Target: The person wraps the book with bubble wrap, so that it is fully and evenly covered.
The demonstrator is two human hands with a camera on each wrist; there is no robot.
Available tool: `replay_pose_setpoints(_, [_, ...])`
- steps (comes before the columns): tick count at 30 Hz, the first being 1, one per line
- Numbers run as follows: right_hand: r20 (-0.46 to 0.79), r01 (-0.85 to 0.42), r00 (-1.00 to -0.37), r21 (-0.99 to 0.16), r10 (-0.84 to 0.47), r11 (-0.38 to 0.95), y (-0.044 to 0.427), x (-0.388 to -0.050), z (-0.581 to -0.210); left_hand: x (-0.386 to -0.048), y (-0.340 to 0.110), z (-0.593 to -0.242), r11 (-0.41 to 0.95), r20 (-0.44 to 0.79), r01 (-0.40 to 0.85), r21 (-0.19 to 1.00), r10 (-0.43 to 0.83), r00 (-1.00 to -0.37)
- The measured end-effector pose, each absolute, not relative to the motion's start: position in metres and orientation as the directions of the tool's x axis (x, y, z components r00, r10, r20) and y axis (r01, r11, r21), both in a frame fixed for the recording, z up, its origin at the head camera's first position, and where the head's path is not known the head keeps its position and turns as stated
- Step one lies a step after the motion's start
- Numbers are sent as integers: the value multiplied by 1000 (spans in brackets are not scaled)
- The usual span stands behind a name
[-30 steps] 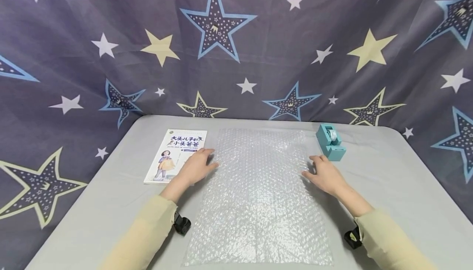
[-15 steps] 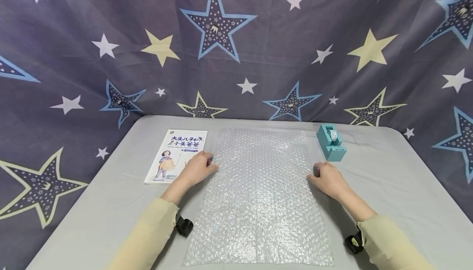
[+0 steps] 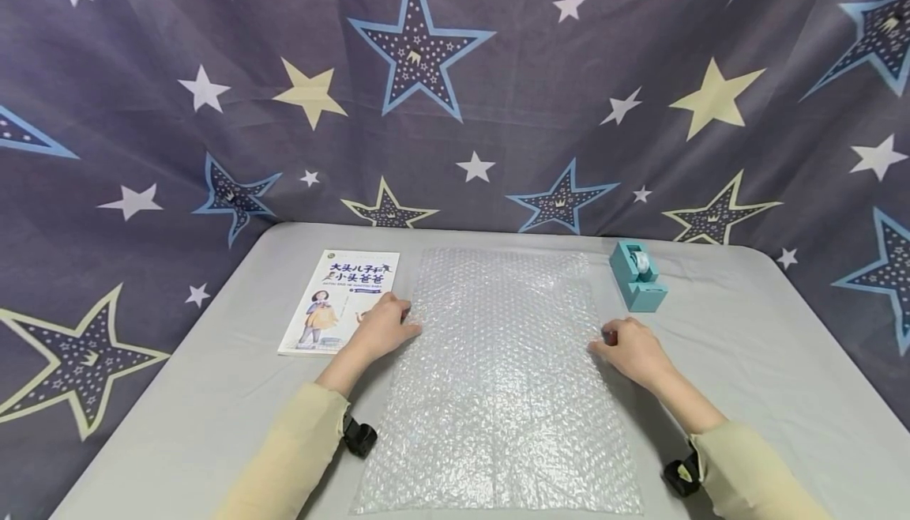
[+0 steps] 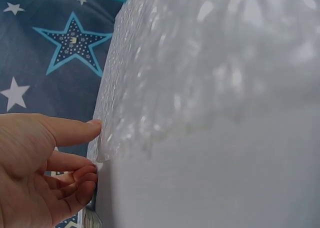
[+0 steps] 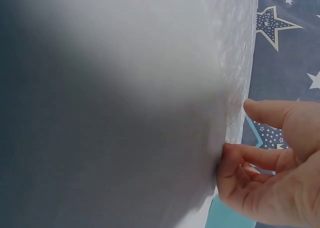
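Note:
A sheet of clear bubble wrap [image 3: 505, 378] lies flat in the middle of the grey table. At its left edge is my left hand [image 3: 381, 326], thumb over the border and fingers bent beside it. In the left wrist view the thumb [image 4: 82, 131] meets the wrap, with a gap down to the index finger. My right hand [image 3: 631, 350] is at the opposite edge. The right wrist view shows its thumb [image 5: 265, 110] apart from the bent index finger [image 5: 237, 155], whose tip is down by the border. Whether the right thumb touches the wrap is unclear.
A children's book [image 3: 327, 318] with a white cover lies left of the wrap, partly behind the left hand. A teal tape dispenser [image 3: 637, 276] with a roll stands beyond the right hand. Behind the grey table [image 3: 206, 401] hangs a dark star-patterned cloth [image 3: 512, 93].
Both hands have come slightly nearer along the wrap's side edges, and their fingers have bent more. The wrap, book and tape dispenser stay where they were.

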State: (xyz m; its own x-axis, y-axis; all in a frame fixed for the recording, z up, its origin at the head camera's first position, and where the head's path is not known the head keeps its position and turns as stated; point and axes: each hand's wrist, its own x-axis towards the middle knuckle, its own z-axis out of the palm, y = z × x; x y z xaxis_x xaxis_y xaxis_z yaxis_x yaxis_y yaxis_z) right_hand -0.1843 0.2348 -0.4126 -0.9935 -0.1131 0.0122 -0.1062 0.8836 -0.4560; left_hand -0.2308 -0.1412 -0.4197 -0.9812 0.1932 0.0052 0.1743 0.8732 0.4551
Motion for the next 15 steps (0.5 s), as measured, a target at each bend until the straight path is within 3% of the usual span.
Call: replay_pose_setpoints(15, [-5,-97,-994,-477,-113,873,234,-185,-414,-230,-141,-422,857,0,148,494,170,-985])
